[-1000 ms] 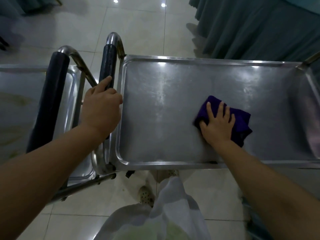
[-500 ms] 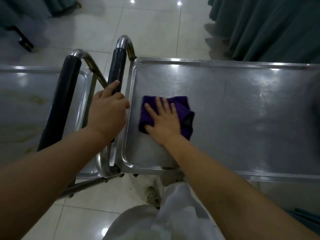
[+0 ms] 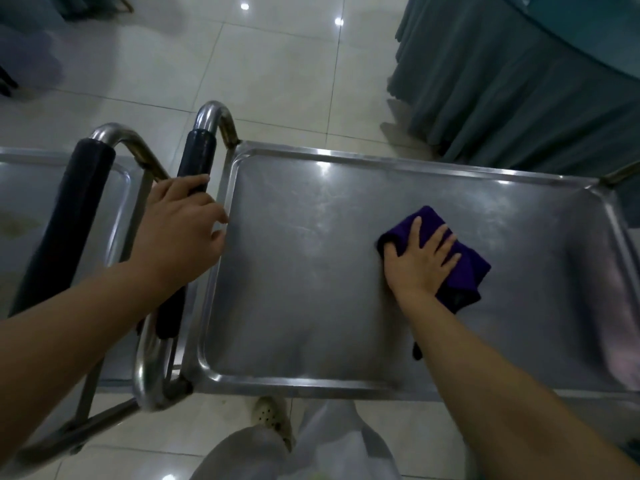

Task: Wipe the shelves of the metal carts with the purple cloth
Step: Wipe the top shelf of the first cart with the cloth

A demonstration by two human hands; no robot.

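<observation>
The right hand [image 3: 420,263], fingers spread flat, presses the cloth [image 3: 460,271] under it on the shelf [image 3: 311,289]; the left hand [image 3: 176,233] grips the handle [image 3: 197,157].

A pale, glossy tiled floor [image 3: 277,74] is seen beneath everything, dotted with light reflections. Pleated teal drapery [image 3: 519,91] is hung at upper right. A perforated white shoe [image 3: 268,414] is glimpsed at bottom centre, beside light-coloured clothing [image 3: 332,448]
</observation>
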